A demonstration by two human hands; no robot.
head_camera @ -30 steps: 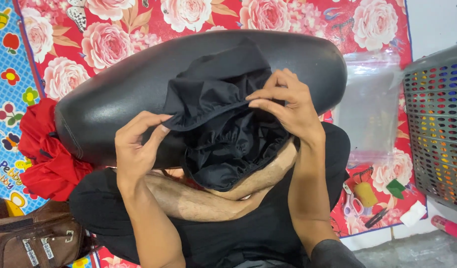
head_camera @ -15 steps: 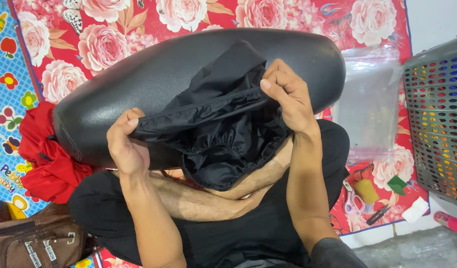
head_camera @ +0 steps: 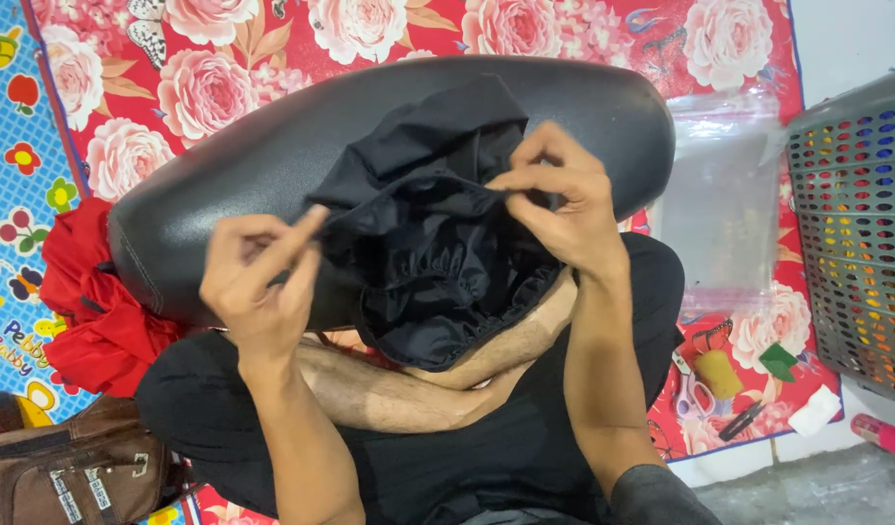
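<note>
A black fabric cover with a gathered elastic edge point(head_camera: 438, 243) lies over a long black padded seat point(head_camera: 234, 175) that rests across my lap. My left hand point(head_camera: 258, 282) pinches the cover's hem at the left. At the right, my right hand point(head_camera: 559, 209) grips the same hem, and the edge is stretched taut between both hands. Most of the cover bunches below the hem, over my crossed bare leg.
A red floral mat point(head_camera: 273, 49) covers the floor. Red cloth point(head_camera: 98, 311) and a brown bag point(head_camera: 68, 467) lie at the left. A clear plastic bag point(head_camera: 724, 209), a grey perforated basket point(head_camera: 856, 224), scissors point(head_camera: 695, 394) and small items sit at the right.
Both hands have shifted along the hem, the left moving right and lower and the right dropping lower. The cover's opening is now stretched narrower between them.
</note>
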